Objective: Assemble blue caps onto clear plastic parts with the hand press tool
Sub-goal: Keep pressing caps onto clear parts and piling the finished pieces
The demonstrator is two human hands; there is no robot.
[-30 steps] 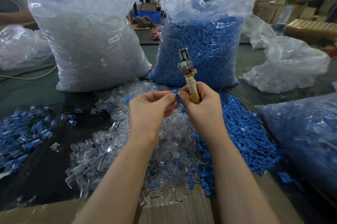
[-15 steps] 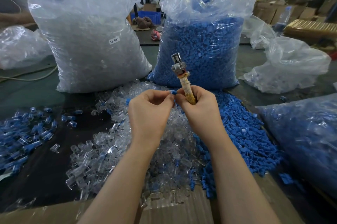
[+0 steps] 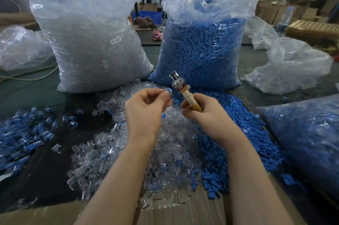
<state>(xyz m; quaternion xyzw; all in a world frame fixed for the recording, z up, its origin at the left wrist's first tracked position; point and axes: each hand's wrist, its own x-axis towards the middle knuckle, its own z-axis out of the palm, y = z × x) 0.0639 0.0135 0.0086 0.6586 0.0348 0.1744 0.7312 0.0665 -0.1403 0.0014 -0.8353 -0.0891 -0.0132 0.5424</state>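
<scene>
- The left hand (image 3: pixel 146 109) pinches a small piece with a blue cap (image 3: pixel 168 90) at its fingertips; the clear part under the cap is mostly hidden by the fingers and hard to make out.
- The right hand (image 3: pixel 205 113) is curled round the wrapped handle of the hand press tool (image 3: pixel 180 87), whose metal head tilts up and to the left, just beside the pinched piece; whether they touch cannot be told.
- The lower handle is covered by the palm.
- Beneath the hands lies a loose heap of clear plastic parts (image 3: pixel 132 147) on the dark surface (image 3: pixel 45 169), with a heap of loose blue caps (image 3: pixel 247 133) against its right side.
- At the left, a spread of pieces, clear with blue ends (image 3: pixel 23 133), is cut off by the frame edge.
- Behind the heaps stand two tall plastic bags: the left bag (image 3: pixel 91 41), labelled SJ-017, holds clear parts; the right bag (image 3: pixel 201 50) holds blue caps.
- A further bag of blue and clear pieces (image 3: pixel 308 142) at the right is cut off by the frame.
- A crumpled bag (image 3: pixel 289 67) farther back holds contents too faint to tell.
- Cardboard (image 3: pixel 183 210) lies at the near edge.
</scene>
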